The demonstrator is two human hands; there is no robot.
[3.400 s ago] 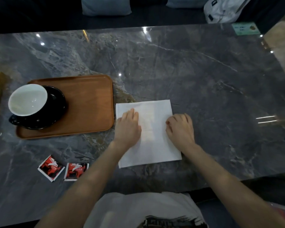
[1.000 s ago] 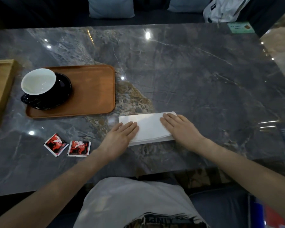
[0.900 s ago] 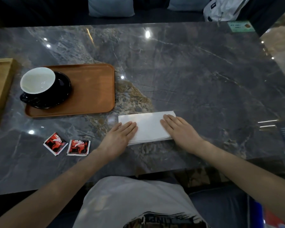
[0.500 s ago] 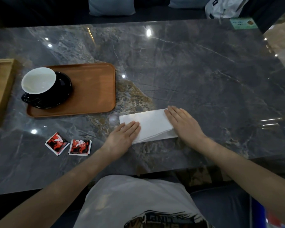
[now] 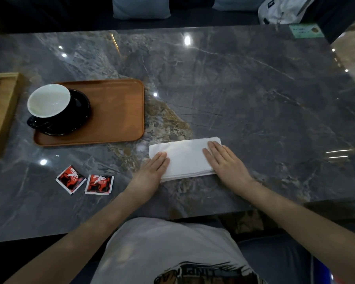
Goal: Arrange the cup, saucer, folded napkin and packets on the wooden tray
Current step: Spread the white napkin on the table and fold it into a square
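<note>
Since about three seconds back the napkin has gone from a big open square to a long folded strip, and both hands have slid out toward its ends. Over the last second almost nothing has shifted, hands are basically parked.

Left hand lies palm down on the strip's left end, fingers straight and pressed together, tips pointing up and right over the paper. Right hand is flat on the right end, fingers held close side by side, covering the near right corner. Neither one is pinching anything, just pressing down. Bare middle of the napkin sits between the two sets of fingertips.

Napkin is on the marble table, just right of and below the wooden tray. Cup sits on the saucer at the tray's left end. Two red packets are on the table left of the left wrist, off the tray.
</note>
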